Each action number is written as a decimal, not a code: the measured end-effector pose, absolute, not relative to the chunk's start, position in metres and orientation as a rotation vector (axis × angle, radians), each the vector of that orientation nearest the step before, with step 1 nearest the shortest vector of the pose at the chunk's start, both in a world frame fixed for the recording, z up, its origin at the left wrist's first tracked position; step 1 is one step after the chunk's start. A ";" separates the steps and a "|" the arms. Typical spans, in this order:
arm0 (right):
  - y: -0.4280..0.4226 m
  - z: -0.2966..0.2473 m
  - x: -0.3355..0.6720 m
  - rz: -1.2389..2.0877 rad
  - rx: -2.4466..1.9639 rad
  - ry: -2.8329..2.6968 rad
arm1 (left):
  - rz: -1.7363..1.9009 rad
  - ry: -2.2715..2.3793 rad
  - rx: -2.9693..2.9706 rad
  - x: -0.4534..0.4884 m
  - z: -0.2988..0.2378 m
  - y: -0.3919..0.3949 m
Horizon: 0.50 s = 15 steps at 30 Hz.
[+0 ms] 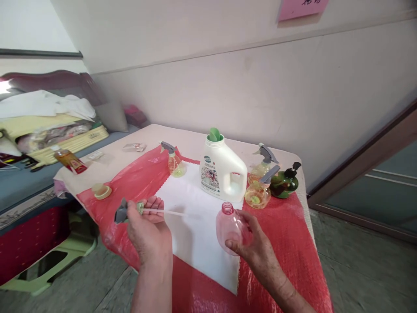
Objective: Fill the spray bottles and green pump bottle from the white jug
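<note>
My left hand (148, 228), palm turned up, holds a grey spray nozzle (121, 211) whose pale dip tube (172, 213) points right over the white cloth (192, 243). Fingers and thumb of my right hand (256, 243) grip a clear pink bottle (228, 228) by its side, its threaded neck uncovered and upright. Behind them stands a large white jug (220, 174) with a handle and a printed label. A green piece (214, 134) sits in the jug's mouth. The nozzle and the pink bottle are apart.
Spray bottles stand at left (176, 165) and right (258, 193), beside a dark green bottle (284, 184). A cream cap (101, 191) lies on the red sheet (276, 278). At the table's far left lies an amber bottle (70, 161); a green stool (58, 256) stands below.
</note>
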State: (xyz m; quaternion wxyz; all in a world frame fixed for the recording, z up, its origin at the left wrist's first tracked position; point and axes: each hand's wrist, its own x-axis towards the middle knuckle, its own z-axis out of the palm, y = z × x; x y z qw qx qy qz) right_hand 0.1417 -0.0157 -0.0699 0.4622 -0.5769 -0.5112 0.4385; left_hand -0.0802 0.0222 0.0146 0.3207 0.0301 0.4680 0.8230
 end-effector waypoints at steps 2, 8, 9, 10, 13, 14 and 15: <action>-0.016 -0.075 0.130 1.149 -1.267 -1.220 | 2.135 1.223 0.083 -0.077 0.014 0.022; -0.018 -0.089 0.099 1.334 -1.252 -1.301 | 2.083 1.186 0.017 -0.070 0.008 0.027; -0.018 -0.090 0.099 1.339 -1.272 -1.305 | 2.081 1.179 0.010 -0.071 0.008 0.027; -0.019 -0.092 0.101 1.338 -1.287 -1.309 | 2.080 1.174 0.004 -0.072 0.007 0.028; -0.023 -0.094 0.114 1.278 -1.323 -1.321 | 2.072 1.168 -0.008 -0.076 0.007 0.029; -0.024 -0.093 0.119 1.237 -1.325 -1.316 | 2.070 1.168 -0.015 -0.078 0.007 0.030; -0.024 -0.091 0.124 1.195 -1.327 -1.308 | 2.066 1.167 -0.026 -0.079 0.007 0.030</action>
